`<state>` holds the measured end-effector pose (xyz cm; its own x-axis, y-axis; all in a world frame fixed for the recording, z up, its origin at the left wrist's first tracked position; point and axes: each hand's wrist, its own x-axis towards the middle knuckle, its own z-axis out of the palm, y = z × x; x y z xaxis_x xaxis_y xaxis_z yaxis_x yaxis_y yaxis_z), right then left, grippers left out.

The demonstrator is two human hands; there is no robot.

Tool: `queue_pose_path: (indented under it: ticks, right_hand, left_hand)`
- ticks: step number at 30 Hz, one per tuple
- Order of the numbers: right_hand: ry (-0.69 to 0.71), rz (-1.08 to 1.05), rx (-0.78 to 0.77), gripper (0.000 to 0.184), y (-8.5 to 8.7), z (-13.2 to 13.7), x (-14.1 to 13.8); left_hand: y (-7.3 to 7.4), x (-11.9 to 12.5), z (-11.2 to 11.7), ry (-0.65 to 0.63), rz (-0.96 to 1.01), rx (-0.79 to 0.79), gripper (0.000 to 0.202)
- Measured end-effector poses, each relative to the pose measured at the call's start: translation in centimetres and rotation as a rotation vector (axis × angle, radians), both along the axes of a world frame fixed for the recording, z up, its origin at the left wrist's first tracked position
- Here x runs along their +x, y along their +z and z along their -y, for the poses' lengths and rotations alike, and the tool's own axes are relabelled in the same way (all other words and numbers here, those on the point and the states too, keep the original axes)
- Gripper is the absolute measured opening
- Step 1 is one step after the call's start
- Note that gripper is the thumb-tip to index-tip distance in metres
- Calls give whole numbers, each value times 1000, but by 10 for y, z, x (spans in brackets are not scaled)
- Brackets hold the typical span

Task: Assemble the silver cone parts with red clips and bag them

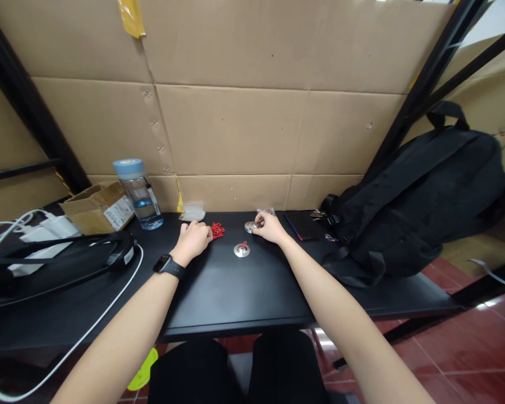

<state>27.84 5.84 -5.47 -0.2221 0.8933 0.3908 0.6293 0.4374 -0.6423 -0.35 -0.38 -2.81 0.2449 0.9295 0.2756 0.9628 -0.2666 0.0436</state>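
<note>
My left hand (194,239), with a black watch on its wrist, rests on the black table (235,286) with fingers curled, its fingertips at a small pile of red pieces (217,230). My right hand (268,227) is closed around a round silver metal disc (249,226) farther right. A second silver disc (241,249) with a small red piece on top lies on the table between my hands, a little nearer to me. What the left fingers hold, if anything, is hidden.
A black backpack (421,191) leans on the right. A dark notebook (303,224) lies beside it. A water bottle (138,193), cardboard box (96,207), small plastic bags (192,212), white cables (88,331) and black straps (46,264) sit on the left. Cardboard wall behind.
</note>
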Motion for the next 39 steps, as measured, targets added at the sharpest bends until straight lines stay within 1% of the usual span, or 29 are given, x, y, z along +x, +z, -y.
queue_pose_path:
  ticks: [2, 6, 10, 14, 18, 20, 23, 26, 28, 31, 36, 39]
  right_hand:
    - [-1, 23, -12, 23, 1, 1, 2]
    - [-20, 44, -6, 24, 4, 3, 4]
    - [5, -30, 35, 21, 9, 9, -1]
    - [142, -209, 70, 21, 14, 19, -15]
    - [305, -405, 85, 26, 19, 37, -37]
    - [359, -469, 81, 27, 23, 47, -47]
    - [379, -527, 82, 27, 28, 59, -57]
    - [380, -560, 90, 28, 33, 66, -58]
    - [384, -560, 108, 28, 36, 68, -57]
    - [380, -554, 104, 28, 37, 69, -56]
    - [387, -644, -53, 36, 31, 64, -60]
    - [358, -628, -111, 38, 26, 59, -60]
  left_hand:
    - [0, -2, -1, -5, 25, 18, 19]
    - [3, -5, -3, -33, 156, 98, 13]
    - [6, -1, 0, -72, 251, 154, 13]
    - [10, 9, 5, -78, 288, 167, 17]
    - [15, 24, 12, -101, 475, 109, 20]
    - [15, 30, 15, -136, 580, 111, 21]
    - [11, 37, 16, -228, 678, 158, 19]
    - [9, 40, 16, -323, 734, 198, 16]
    - [9, 41, 16, -352, 748, 217, 14]
    - [11, 42, 19, -335, 746, 243, 13]
    - [14, 45, 24, -249, 689, 270, 14]
    - [17, 48, 30, -193, 639, 299, 16]
